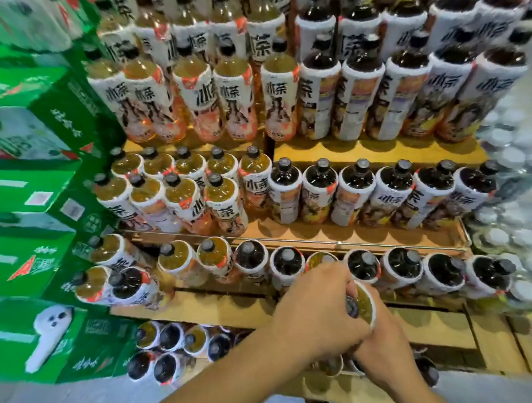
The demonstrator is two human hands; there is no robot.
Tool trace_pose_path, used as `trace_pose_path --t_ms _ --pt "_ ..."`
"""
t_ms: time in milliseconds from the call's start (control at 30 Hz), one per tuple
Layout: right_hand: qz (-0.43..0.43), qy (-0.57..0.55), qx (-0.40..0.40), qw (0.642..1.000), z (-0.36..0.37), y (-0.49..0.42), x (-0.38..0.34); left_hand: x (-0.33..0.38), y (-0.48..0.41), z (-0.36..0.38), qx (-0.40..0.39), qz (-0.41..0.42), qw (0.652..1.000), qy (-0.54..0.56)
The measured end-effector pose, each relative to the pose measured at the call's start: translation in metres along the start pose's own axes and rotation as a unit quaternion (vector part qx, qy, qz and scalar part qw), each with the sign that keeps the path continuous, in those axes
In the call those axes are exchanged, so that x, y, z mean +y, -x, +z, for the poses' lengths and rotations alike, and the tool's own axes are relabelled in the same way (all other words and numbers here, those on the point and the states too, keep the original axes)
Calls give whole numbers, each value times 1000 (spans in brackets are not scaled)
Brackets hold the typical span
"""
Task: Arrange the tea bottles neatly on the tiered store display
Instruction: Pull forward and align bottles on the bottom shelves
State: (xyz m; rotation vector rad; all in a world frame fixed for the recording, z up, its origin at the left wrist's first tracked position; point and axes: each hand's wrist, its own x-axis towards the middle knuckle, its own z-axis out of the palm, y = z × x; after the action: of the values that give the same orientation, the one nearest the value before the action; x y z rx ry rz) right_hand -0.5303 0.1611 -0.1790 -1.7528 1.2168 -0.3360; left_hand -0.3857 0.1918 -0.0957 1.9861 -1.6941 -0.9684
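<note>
A tiered wooden display holds rows of tea bottles with white labels and black caps. Light amber bottles fill the left side and dark bottles the right. In front of the lower row's dark bottles, one amber tea bottle is tilted toward me. My left hand curls round its neck beside the cap. My right hand grips its body from below, largely hidden under the left hand. Another amber bottle peeks out just behind my left knuckles.
Green drink cartons are stacked along the left edge. Shrink-wrapped white-capped bottles stand at the right. A mixed cluster of bottles sits on the lowest level at the left. Bare wood shows on the lower step to the right.
</note>
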Motion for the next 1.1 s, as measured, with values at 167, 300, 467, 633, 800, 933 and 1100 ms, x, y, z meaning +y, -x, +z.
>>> trace_pose_path --t_ms 167,300,467,633,800,933,1100 --pt "23 48 -21 998 94 -7 -35 -80 41 -45 32 -20 999 33" --pt "7 38 -32 999 168 -16 -80 -151 70 -79 70 -27 996 51" --pt "-5 17 -42 999 235 -33 -118 -248 111 -132 181 -73 966 167" --pt "-39 -5 -41 998 276 -69 -167 -369 113 -141 168 -305 937 -25" --pt "-95 5 -16 995 306 -101 -214 -408 95 -125 56 -296 952 -48" --pt "-90 23 3 996 324 -127 -227 -413 89 -125 66 -288 952 -79" --pt "-70 15 32 997 350 -153 -232 -412 88 -123 66 -278 955 -82"
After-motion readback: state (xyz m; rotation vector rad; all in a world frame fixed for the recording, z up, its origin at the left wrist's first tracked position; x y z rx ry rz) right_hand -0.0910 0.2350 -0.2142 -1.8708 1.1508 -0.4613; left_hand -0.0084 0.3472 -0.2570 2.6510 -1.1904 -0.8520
